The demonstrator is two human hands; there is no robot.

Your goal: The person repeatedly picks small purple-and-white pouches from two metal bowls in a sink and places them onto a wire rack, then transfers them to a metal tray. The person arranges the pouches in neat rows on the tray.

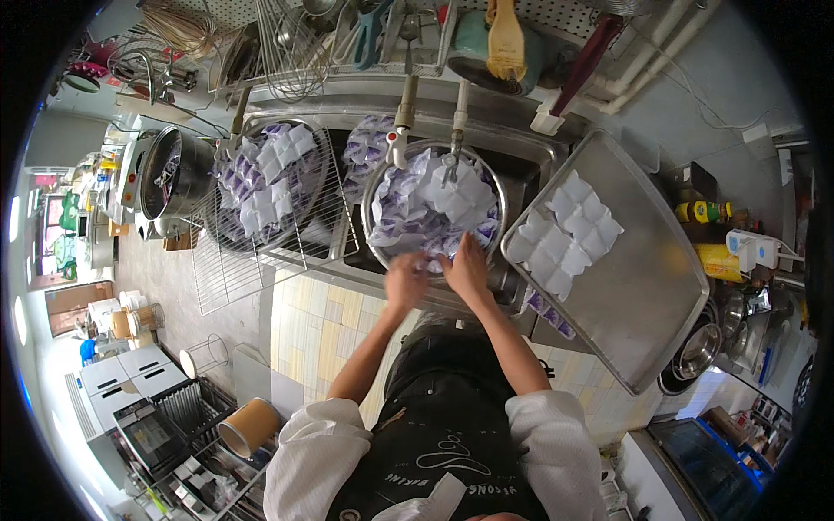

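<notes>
A round metal basin stands in the sink, heaped with white and purple quilted ice-pack sheets. Both my hands are at its near rim. My left hand is blurred, close to the purple packs at the front. Beside it, my right hand reaches over the rim, thumb and fingers against the packs; whether it grips one is hidden. Above the basin hang two taps, one with a red-dotted white handle and one with a metal lever.
A large metal tray at right carries white ice-pack sheets. To the left, a wire rack leans across another pile of packs. Beyond it is a steel pot. Whisks and ladles hang behind the sink.
</notes>
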